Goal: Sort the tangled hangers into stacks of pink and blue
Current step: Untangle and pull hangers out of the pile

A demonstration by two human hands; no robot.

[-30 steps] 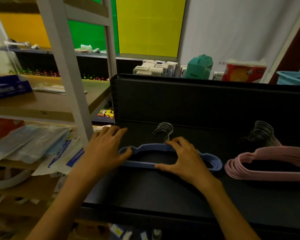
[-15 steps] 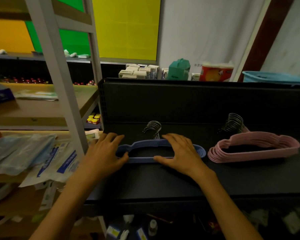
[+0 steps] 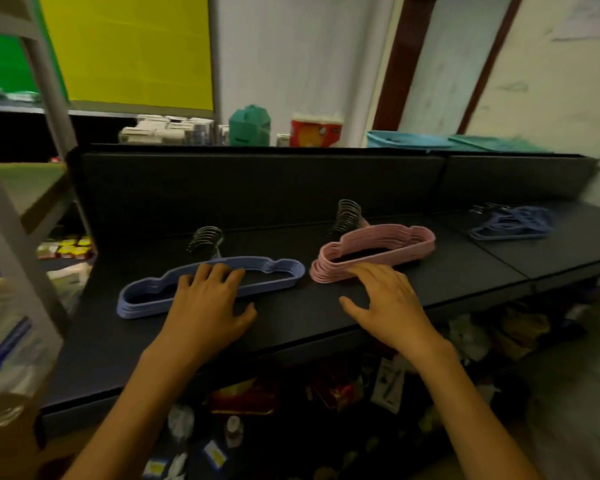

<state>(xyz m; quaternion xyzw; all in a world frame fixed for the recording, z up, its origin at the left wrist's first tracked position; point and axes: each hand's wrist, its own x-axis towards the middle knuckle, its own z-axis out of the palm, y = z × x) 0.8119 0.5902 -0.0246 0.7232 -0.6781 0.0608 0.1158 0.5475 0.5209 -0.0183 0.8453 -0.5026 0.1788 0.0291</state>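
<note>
Blue hanger stack (image 3: 274, 271) and pink hanger stack (image 3: 388, 244): no readable writing.

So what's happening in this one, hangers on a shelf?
A person is sorting hangers by colour on a black shelf. The left hand rests on a neat blue stack, fingers over its front bar. The right hand reaches toward the pink stack, fingertips at its front edge. A loose pile of blue hangers lies farther right, not yet joined to the blue stack.
</note>
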